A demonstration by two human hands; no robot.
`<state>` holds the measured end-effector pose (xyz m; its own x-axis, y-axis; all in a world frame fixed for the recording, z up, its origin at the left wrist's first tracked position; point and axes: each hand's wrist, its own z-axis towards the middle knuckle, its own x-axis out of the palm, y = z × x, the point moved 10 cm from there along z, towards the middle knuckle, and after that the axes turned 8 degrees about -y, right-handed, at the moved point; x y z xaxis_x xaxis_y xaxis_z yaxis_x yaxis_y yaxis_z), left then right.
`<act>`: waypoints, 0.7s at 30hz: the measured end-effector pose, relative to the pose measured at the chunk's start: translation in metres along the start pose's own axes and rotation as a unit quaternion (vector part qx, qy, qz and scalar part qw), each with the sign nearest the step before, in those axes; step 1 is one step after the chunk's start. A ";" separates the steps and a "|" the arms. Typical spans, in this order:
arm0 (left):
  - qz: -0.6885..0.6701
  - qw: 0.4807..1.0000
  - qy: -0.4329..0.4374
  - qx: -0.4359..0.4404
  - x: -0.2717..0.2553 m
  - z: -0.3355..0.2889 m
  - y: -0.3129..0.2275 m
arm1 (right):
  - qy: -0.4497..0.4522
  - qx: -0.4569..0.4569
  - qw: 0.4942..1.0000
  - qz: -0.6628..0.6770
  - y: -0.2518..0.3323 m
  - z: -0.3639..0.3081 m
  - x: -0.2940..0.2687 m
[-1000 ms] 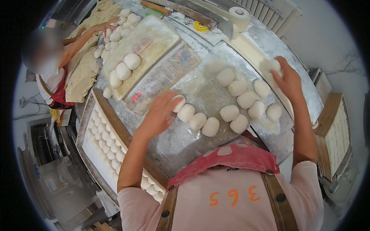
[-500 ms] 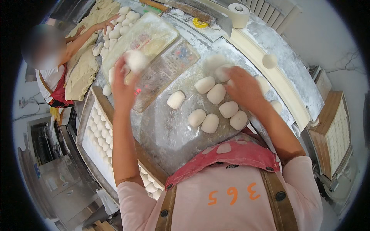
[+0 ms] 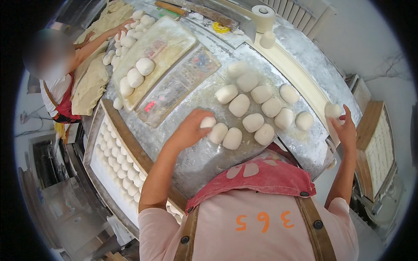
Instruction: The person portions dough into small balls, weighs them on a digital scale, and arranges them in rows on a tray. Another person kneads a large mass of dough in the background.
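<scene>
My left hand [image 3: 191, 128] curls around a white dough ball [image 3: 208, 122] at the left of a loose group on the floury worktop. At the lower end of a cream conveyor belt [image 3: 300, 78], my right hand [image 3: 346, 132] has its thumb and fingers around another dough ball [image 3: 333, 110]. Between the hands lie several smooth, rounded dough pieces [image 3: 239, 105], some touching. Three dough balls [image 3: 135, 77] sit in a row on a floured translucent board [image 3: 174, 39] at the left.
A wooden-sided tray [image 3: 130, 143] of small dough balls stands at lower left; a similar tray [image 3: 370, 148] is at right. Another dough ball [image 3: 267, 40] is at the belt's upper end. A co-worker's hand [image 3: 124, 27] reaches over piled dough balls. Rolling pins [image 3: 209, 12] lie at the back.
My left hand has come from the board to the near dough group, leaving a dough ball on the board. My right hand has moved from the group to the belt's lower end.
</scene>
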<state>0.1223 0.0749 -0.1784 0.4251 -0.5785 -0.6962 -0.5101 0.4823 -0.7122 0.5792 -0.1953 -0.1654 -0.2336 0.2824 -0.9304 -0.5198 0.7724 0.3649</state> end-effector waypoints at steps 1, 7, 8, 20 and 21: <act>-0.011 0.999 0.030 -0.009 0.008 -0.003 -0.003 | -0.008 -0.007 1.000 0.010 0.001 0.004 0.002; 0.095 0.994 -0.006 0.052 0.002 -0.019 -0.035 | -0.087 -0.149 0.982 -0.071 0.013 0.023 0.018; 0.128 0.988 0.009 0.091 0.009 -0.020 -0.050 | -0.069 -0.138 0.986 -0.066 0.020 0.023 0.021; 0.262 0.961 0.027 0.089 0.051 -0.022 -0.051 | -0.005 -0.135 0.991 -0.012 0.087 0.024 0.023; 0.275 0.957 0.019 0.087 0.054 -0.024 -0.051 | -0.002 -0.156 0.988 -0.016 0.092 0.026 0.026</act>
<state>0.1534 0.0028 -0.1774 0.0976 -0.2274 -0.9689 -0.5152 0.8214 -0.2447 0.5468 -0.1022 -0.1571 -0.2095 0.2637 -0.9416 -0.7548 0.5685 0.3271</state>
